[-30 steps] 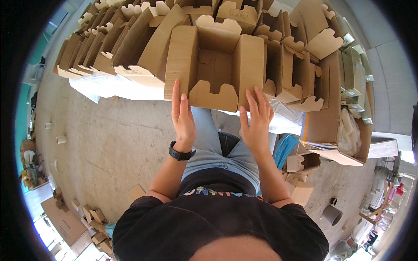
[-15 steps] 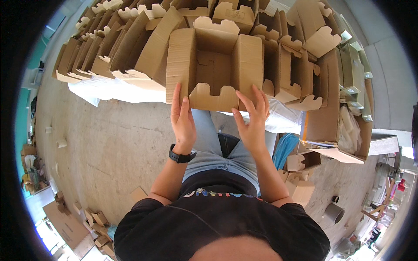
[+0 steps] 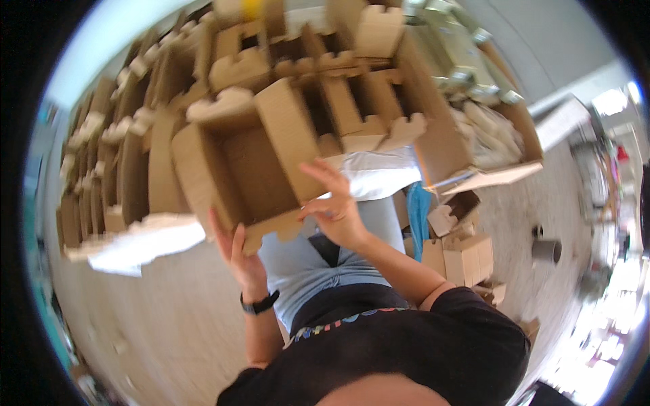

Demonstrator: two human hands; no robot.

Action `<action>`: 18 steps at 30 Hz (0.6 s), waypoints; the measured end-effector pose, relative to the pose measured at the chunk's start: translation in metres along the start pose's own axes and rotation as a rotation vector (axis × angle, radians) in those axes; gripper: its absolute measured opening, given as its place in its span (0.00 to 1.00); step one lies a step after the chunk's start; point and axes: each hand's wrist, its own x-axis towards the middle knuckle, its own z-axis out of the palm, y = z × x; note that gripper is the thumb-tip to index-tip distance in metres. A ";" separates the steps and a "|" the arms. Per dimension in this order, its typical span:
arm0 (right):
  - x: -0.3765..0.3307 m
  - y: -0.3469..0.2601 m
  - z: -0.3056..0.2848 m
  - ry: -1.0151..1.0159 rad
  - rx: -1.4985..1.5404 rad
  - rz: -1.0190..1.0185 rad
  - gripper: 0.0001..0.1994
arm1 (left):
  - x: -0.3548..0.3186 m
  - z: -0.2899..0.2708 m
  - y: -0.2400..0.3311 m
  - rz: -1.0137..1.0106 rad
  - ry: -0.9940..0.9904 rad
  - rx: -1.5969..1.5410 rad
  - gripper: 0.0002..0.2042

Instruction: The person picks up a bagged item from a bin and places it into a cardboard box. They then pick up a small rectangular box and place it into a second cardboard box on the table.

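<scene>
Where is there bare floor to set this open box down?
The widest bare patch is the grey concrete floor left of the left hand, below the white sheet under the rows of folded brown cardboard boxes. Right of the right hand it is crowded: small cardboard boxes and scraps. The held open cardboard box fills the middle.

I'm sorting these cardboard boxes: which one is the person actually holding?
The open cardboard box nearest the body: the left hand supports its notched bottom flap, the right hand its right side. The other boxes stand stacked behind, untouched.
</scene>
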 end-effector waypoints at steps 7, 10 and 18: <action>0.020 -0.015 -0.062 0.007 0.050 -0.012 0.16 | 0.003 -0.014 -0.006 0.026 -0.136 0.120 0.37; 0.054 -0.008 -0.123 0.181 -0.218 -0.144 0.18 | 0.004 -0.012 -0.003 0.062 -0.120 0.174 0.36; 0.136 0.157 -0.334 0.560 -0.975 0.210 0.26 | -0.001 -0.005 0.001 0.036 -0.098 0.187 0.35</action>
